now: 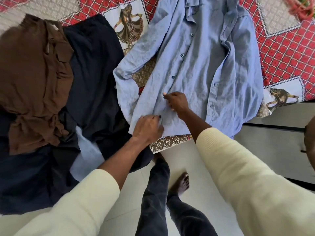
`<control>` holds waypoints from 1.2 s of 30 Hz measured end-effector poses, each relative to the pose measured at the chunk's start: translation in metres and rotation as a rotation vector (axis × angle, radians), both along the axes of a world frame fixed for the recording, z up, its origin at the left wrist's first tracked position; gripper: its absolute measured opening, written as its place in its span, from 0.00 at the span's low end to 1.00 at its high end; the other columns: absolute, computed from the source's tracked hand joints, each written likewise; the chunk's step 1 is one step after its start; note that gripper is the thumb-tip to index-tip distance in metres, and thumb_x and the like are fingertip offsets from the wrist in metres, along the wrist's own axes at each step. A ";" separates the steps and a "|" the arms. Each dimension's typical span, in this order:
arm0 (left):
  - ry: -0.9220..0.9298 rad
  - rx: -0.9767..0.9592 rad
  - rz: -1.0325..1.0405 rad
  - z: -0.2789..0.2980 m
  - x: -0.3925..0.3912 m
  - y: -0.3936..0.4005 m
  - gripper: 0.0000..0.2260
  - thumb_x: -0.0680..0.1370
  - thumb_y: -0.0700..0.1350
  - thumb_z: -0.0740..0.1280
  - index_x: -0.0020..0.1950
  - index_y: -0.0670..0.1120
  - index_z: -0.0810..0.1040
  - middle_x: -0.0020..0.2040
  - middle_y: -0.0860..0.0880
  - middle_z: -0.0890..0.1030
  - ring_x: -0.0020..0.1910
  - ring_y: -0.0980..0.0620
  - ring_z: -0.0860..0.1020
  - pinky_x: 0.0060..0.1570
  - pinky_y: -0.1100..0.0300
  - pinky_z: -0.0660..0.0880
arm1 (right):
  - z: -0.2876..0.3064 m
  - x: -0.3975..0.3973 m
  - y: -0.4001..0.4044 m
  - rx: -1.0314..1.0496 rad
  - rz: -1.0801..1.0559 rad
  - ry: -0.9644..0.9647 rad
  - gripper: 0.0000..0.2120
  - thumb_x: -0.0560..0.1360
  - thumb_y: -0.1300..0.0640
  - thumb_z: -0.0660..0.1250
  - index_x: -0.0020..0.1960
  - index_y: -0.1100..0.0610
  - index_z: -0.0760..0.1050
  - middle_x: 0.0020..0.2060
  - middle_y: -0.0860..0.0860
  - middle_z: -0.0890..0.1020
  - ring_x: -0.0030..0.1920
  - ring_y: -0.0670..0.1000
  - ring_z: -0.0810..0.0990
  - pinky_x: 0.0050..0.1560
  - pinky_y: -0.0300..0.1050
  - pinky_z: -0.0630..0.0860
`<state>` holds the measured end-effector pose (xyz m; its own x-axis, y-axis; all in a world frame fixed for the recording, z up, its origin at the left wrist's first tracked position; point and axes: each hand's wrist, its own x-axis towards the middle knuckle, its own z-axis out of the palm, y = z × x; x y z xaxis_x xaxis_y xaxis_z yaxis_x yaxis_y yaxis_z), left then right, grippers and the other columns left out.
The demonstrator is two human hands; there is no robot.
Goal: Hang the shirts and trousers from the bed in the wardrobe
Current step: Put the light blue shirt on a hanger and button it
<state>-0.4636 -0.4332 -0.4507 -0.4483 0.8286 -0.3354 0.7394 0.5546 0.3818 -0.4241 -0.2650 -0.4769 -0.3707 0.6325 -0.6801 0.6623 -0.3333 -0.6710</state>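
I see the bed (pixel 288 53) under its red patterned cover, with dark navy garments (pixel 92 68) heaped at left and a brown garment (pixel 32 72) on top of them. The blue shirt (pixel 204 65) lies spread flat, buttons up. My left hand (pixel 147 128) pinches its lower hem; my right hand (pixel 176 101), grip pressed together, pinches the placket just above.

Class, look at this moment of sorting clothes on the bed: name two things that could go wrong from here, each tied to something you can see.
1. Both hands, left and right, pinch the light blue button-up shirt near its hem; lifted from there, its collar may drag and crease.
2. The dark navy garment overhangs the bed edge under the brown crumpled garment; it could slide onto the floor.
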 end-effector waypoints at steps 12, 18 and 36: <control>-0.651 -0.083 0.318 -0.004 0.010 0.005 0.06 0.74 0.36 0.68 0.41 0.45 0.81 0.39 0.52 0.82 0.40 0.57 0.79 0.45 0.61 0.75 | 0.017 -0.004 0.006 -0.376 -0.018 0.014 0.07 0.75 0.59 0.71 0.47 0.64 0.78 0.37 0.57 0.79 0.33 0.53 0.80 0.34 0.43 0.76; -0.981 -0.021 0.263 0.016 0.042 0.028 0.07 0.74 0.36 0.72 0.40 0.48 0.82 0.37 0.50 0.82 0.34 0.58 0.77 0.37 0.63 0.74 | 0.045 0.025 0.021 -0.083 -0.286 0.054 0.05 0.63 0.64 0.70 0.39 0.61 0.76 0.32 0.53 0.78 0.30 0.52 0.75 0.26 0.38 0.70; 0.105 -0.268 0.082 0.004 0.046 0.062 0.26 0.73 0.43 0.68 0.70 0.45 0.67 0.66 0.40 0.68 0.64 0.40 0.69 0.61 0.47 0.70 | 0.029 0.178 0.017 -0.232 -0.012 -0.045 0.06 0.69 0.65 0.75 0.43 0.63 0.78 0.36 0.54 0.78 0.33 0.48 0.74 0.32 0.37 0.70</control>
<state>-0.4173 -0.3716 -0.4468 -0.5541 0.6764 -0.4852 0.7155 0.6849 0.1376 -0.2459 -0.2480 -0.4483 -0.3305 0.4614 -0.8233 0.6849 -0.4829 -0.5456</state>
